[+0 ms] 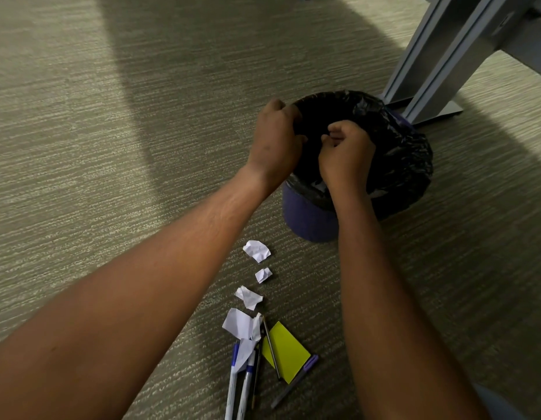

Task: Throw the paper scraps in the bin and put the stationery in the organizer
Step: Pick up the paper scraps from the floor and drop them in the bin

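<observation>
A purple bin lined with a black plastic bag stands on the carpet. My left hand grips the bag's rim at the left side. My right hand is curled over the bin's opening, fingers closed; whether it holds anything I cannot tell. Several crumpled white paper scraps lie in a row on the floor below the bin. Closer to me lie a yellow sticky note, two blue-capped pens, pencils and a purple pen. No organizer is in view.
A grey metal desk leg with a flat foot stands just behind the bin at the upper right. Striped beige carpet stretches to the left and behind.
</observation>
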Available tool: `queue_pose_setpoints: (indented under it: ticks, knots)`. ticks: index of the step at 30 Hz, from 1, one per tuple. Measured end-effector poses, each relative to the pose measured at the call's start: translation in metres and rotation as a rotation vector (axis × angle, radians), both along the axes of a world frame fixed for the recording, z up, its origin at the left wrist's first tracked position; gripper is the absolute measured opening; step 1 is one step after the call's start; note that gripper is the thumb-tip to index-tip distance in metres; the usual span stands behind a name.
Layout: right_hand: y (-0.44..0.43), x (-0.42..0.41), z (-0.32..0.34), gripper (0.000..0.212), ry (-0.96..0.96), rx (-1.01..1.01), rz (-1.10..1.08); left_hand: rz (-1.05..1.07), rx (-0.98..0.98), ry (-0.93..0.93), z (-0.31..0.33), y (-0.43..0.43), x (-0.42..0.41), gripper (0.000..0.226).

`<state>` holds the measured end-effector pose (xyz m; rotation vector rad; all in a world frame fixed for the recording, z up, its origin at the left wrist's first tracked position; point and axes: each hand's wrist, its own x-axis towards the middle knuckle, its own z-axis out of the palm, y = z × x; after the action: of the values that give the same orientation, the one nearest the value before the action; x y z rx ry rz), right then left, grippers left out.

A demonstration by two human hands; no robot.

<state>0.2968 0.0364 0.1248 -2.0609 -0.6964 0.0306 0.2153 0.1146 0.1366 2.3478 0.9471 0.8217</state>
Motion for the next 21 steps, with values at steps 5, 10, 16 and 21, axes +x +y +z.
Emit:
queue_pose_setpoints:
  ticks: [5,10,16,21]
  knots:
    - [0.013,-0.038,-0.006,0.007,-0.065,0.076,0.077,0.081,-0.047,-0.067,-0.020,0.000,-0.024,0.018]
    - [0.018,-0.067,-0.030,0.007,-0.119,0.035,0.210,0.134,-0.097,-0.007,-0.053,-0.004,-0.052,0.024]
    - [0.018,-0.077,-0.055,0.008,-0.180,-0.017,0.284,0.189,-0.176,0.075,-0.085,-0.009,-0.073,0.031]
    - [0.018,-0.085,-0.075,0.009,-0.223,-0.087,0.323,0.219,-0.229,0.122,-0.110,-0.016,-0.089,0.033]
